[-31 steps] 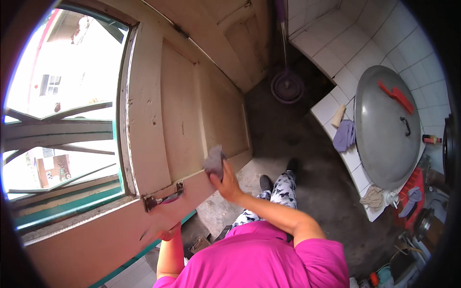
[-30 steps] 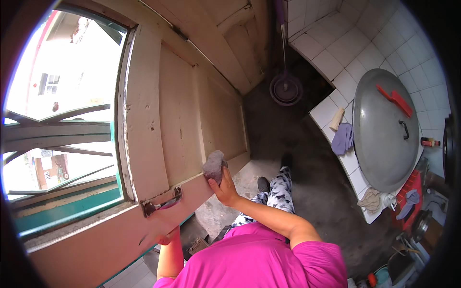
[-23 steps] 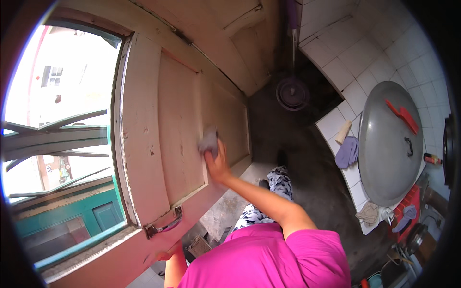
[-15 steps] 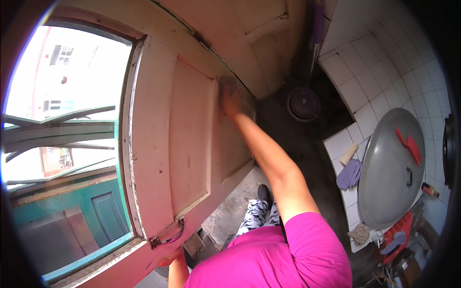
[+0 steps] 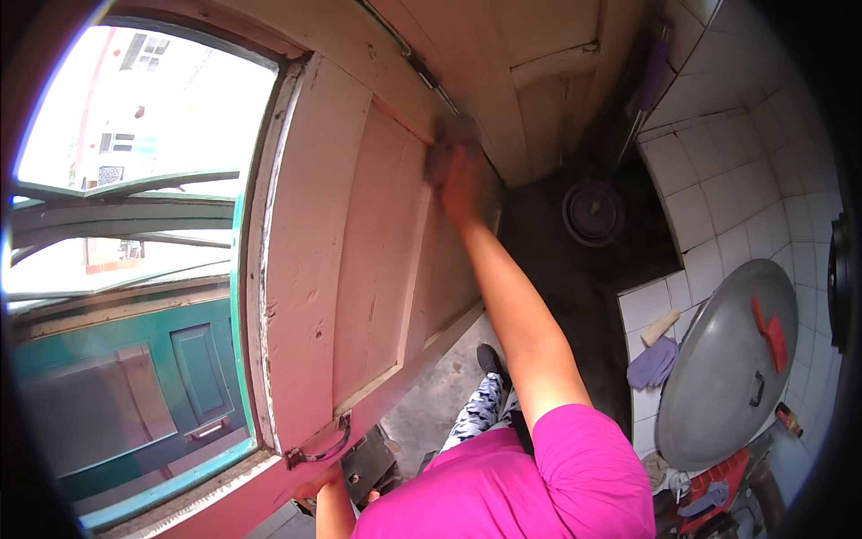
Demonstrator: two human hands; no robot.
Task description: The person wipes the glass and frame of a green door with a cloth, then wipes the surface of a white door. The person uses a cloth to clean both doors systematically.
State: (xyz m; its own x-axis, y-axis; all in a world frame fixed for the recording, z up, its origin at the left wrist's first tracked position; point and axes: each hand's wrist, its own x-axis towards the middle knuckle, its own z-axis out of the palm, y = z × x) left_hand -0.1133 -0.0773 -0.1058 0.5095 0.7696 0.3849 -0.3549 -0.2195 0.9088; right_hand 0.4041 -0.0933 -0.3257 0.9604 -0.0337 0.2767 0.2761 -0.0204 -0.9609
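Note:
A pinkish wooden door (image 5: 296, 296) with recessed panels and a glazed pane stands in front of me. My right hand (image 5: 461, 184) is stretched out to its far panel, closed on a dark rag (image 5: 449, 148) that lies against the wood; motion smears both. Low down, by the curved metal door handle (image 5: 337, 442), my left hand (image 5: 314, 486) grips the door's edge, its fingers partly hidden.
At right a big grey metal lid (image 5: 718, 377) with a red dustpan-like scoop (image 5: 770, 332) leans over the white tiled ledge (image 5: 646, 305). A purple cloth (image 5: 653, 362) hangs there. A round purple basin (image 5: 593, 214) sits in the dark corner.
My right hand has moved slightly up along the door panel with the rag. My left hand stays at the door's edge. The whole view has shifted a little.

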